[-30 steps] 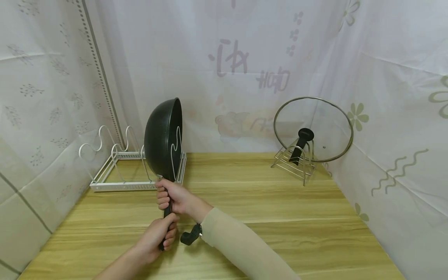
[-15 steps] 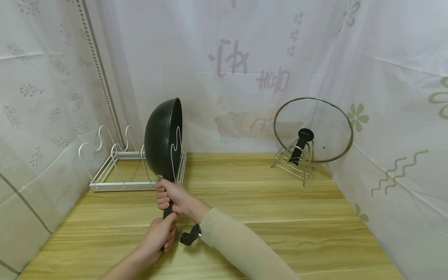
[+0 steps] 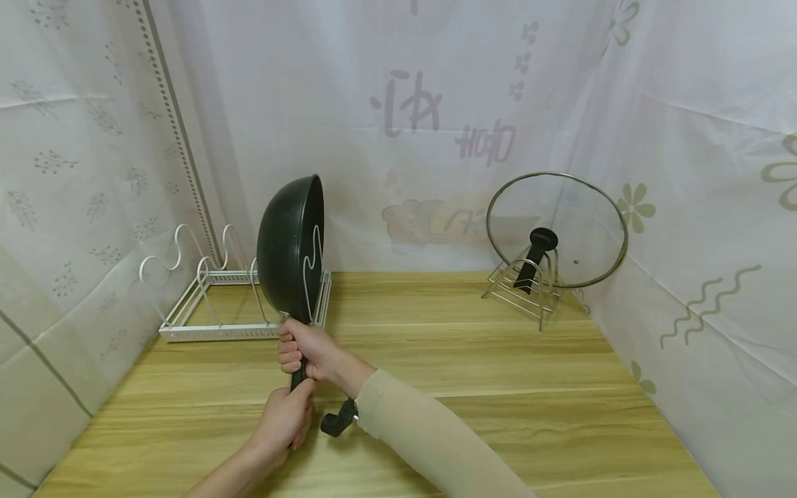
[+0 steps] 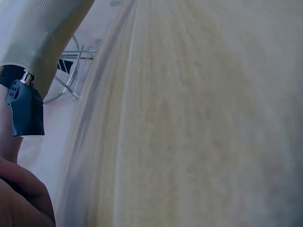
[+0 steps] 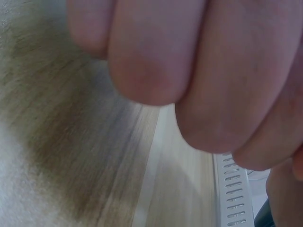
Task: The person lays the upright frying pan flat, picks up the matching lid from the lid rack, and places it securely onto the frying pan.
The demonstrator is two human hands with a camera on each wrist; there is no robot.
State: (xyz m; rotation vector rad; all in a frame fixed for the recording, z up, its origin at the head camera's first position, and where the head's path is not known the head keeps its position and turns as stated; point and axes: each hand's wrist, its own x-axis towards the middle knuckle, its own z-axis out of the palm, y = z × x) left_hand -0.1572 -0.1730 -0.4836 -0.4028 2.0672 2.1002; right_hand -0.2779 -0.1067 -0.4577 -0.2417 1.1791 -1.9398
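Observation:
A black wok (image 3: 283, 249) stands on its edge in the right part of a white wire pan rack (image 3: 218, 333), its hollow side facing right. Its handle (image 3: 297, 377) points down toward the person. Close below the bowl, my right hand (image 3: 311, 351) grips this handle with curled fingers. Lower down, nearer the handle's end, my left hand (image 3: 283, 418) holds it too, hiding most of that end. In the right wrist view, the right hand's curled fingers (image 5: 218, 85) fill the upper part. Part of the left hand (image 4: 23, 198) shows at the left wrist view's lower left corner.
At the back right a glass lid (image 3: 585, 228) with a black knob leans upright in a small wire stand (image 3: 540, 304). The rack's left slots have curved white wire dividers (image 3: 162, 263). Printed curtains (image 3: 398, 138) enclose the wooden tabletop (image 3: 423, 346).
The left hand has turned slightly on the handle and shifted a little to the right, covering more of the handle's end. The wok, rack and right hand look the same.

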